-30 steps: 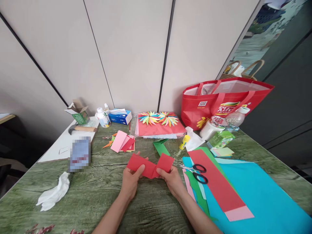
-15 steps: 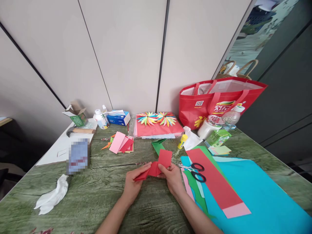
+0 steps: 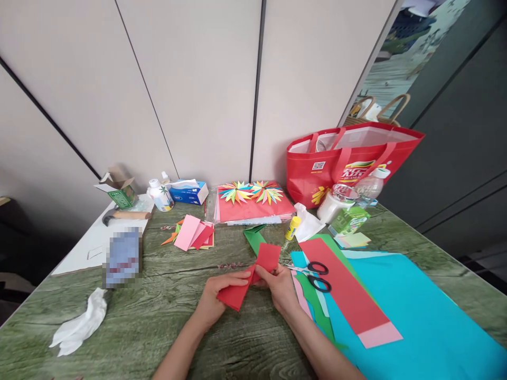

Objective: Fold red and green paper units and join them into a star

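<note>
Both hands grip a folded piece of red paper (image 3: 236, 295) above the table's near middle. My left hand (image 3: 212, 295) pinches its lower-left part, fingers on top. With thumb on the front, my right hand (image 3: 282, 289) holds the upper part, where a rectangular flap stands up to the right. Just behind the paper lies a folded green paper (image 3: 253, 238). Black-handled scissors (image 3: 319, 277) rest right of my right hand, on strips of red paper (image 3: 348, 290) and green paper. Parts of the red paper are hidden by my fingers.
A yellow glue stick (image 3: 292, 228) stands behind my right hand. Pink and red paper pieces (image 3: 192, 233) lie back left. Two paper stars (image 3: 251, 193) sit on packed paper. A red bag (image 3: 348, 163), a hammer (image 3: 129, 214), a tissue (image 3: 81, 326) and blue sheets (image 3: 412, 311) surround the work area.
The left part of the red paper has swung downward, showing a broader flat face below my left fingers. My right hand keeps its hold. The view has shifted slightly.
</note>
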Available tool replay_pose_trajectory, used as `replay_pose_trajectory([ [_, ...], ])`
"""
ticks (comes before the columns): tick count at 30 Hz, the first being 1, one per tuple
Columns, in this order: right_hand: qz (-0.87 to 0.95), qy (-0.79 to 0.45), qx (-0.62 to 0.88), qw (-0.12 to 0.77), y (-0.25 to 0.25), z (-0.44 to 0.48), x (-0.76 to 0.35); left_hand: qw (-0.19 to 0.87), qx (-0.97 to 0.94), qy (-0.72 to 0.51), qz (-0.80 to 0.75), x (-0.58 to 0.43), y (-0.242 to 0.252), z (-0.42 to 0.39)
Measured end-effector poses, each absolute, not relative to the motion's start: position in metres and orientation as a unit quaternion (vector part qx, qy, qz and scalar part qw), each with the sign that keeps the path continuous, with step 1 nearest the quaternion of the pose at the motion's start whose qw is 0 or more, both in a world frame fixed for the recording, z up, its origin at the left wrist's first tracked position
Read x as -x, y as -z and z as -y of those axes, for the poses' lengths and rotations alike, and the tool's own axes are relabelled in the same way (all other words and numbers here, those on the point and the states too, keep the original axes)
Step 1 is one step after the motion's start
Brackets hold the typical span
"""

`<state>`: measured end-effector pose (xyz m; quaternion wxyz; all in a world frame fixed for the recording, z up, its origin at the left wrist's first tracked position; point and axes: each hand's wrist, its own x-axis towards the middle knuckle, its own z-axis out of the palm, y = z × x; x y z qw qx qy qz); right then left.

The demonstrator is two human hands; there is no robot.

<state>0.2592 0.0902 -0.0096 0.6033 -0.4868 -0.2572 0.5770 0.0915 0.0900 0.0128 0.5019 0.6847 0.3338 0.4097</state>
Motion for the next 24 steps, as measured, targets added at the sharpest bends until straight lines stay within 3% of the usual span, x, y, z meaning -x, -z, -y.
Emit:
replay_pose_trajectory([
  [5, 0.280, -0.572, 0.491, 0.594, 0.005, -0.091, -0.262, 0.707, -0.574, -0.332, -0.245, -0.083, -0.029, -0.091],
  [8, 0.316, -0.573, 0.494, 0.572, 0.006, -0.090, -0.260, 0.763, -0.459, -0.370, -0.265, -0.083, -0.030, -0.091],
  [18, 0.476, -0.511, 0.507, 0.505, 0.021, -0.087, -0.259, 0.804, -0.410, -0.256, -0.347, -0.086, -0.021, -0.088],
  [24, 0.479, -0.504, 0.516, 0.500, 0.025, -0.087, -0.257, 0.695, -0.483, -0.312, -0.433, -0.098, -0.014, -0.087],
])
